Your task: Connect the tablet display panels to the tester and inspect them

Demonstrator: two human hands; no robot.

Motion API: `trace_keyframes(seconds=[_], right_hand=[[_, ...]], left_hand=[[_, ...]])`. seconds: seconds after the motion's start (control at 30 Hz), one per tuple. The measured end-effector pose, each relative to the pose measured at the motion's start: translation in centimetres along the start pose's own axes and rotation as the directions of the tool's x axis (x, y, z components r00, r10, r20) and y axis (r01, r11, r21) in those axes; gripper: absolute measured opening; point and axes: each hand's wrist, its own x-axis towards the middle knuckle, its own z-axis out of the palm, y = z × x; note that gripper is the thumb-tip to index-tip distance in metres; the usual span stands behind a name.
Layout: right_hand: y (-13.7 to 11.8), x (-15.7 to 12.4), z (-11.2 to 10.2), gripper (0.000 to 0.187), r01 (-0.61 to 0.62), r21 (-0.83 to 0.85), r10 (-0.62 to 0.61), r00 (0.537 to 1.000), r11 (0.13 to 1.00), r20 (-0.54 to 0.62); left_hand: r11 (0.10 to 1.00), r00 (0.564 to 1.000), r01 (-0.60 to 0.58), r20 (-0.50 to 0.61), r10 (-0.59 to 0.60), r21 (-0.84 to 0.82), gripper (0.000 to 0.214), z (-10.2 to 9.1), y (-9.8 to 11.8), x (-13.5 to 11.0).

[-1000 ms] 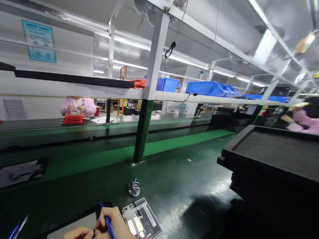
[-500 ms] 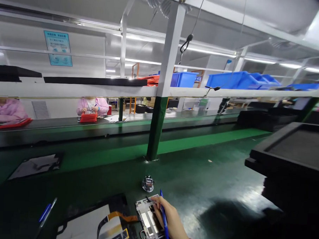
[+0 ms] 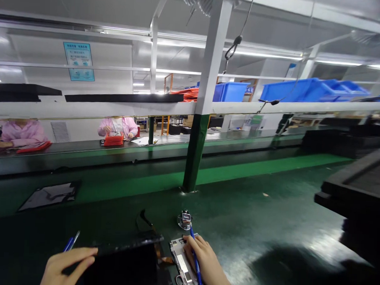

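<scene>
My left hand (image 3: 65, 265) pinches the upper left corner of a black display panel (image 3: 124, 261), which stands tilted up with its dark side showing. An orange flex cable (image 3: 165, 259) runs from the panel towards a slim metal-framed electronic unit (image 3: 182, 262) with a wire loop at its lower end. Over that unit lies my right hand (image 3: 209, 265), its fingertips at the unit's upper edge. A blue pen (image 3: 196, 258) is held between the fingers of this hand. Just beyond them sits a small shiny metal counter (image 3: 184, 219) on a round base.
A blue pen (image 3: 68, 244) and a thin clear stick lie left. Further off is a flat panel (image 3: 49, 195). A post (image 3: 195, 155) rises from the green bench; black trays (image 3: 357, 196) are stacked right. Two people in pink work across, one by red pouches (image 3: 113, 139).
My left hand has come into view and taken hold of the panel, which has gone from lying flat, pale side up, to tilted. The right hand stays on the unit; the view has shifted left.
</scene>
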Motion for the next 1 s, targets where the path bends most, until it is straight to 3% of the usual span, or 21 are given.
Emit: trace_keyframes(seconds=[0.23,0.4,0.6,0.8,0.9,1.0], right_hand=[[0.0,-0.1,0.9,0.016,-0.009,-0.008,0.008,0.999,1.000,-0.051],[0.4,-0.3,0.9,0.013,0.008,0.029,-0.006,0.998,1.000,-0.067],[-0.2,0.2,1.0,0.022,-0.044,0.161,0.069,0.985,0.986,-0.155],[-5.8,5.4,0.7,0.018,0.017,0.332,0.076,0.961,0.943,-0.267],[-8.2,9.0,2.3,0.026,0.043,0.427,0.081,0.960,0.903,-0.270],[-8.8,11.1,4.8,0.029,0.005,0.457,0.137,0.951,0.889,-0.278]], left_hand=[[0.982,0.978,0.144,-0.136,-0.160,-0.121,0.022,1.1,-0.5,5.2],[0.984,0.968,0.104,-0.213,-0.134,-0.145,0.018,2.4,-0.3,6.5],[0.969,0.972,0.137,-0.161,-0.171,-0.204,0.015,2.8,-0.9,6.8],[0.940,0.967,0.206,-0.092,-0.239,-0.270,0.018,2.5,-1.9,7.6],[0.923,0.962,0.240,-0.057,-0.268,-0.299,0.020,2.5,-2.2,8.5],[0.904,0.947,0.276,-0.068,-0.313,-0.326,0.028,3.0,-2.8,9.0]])
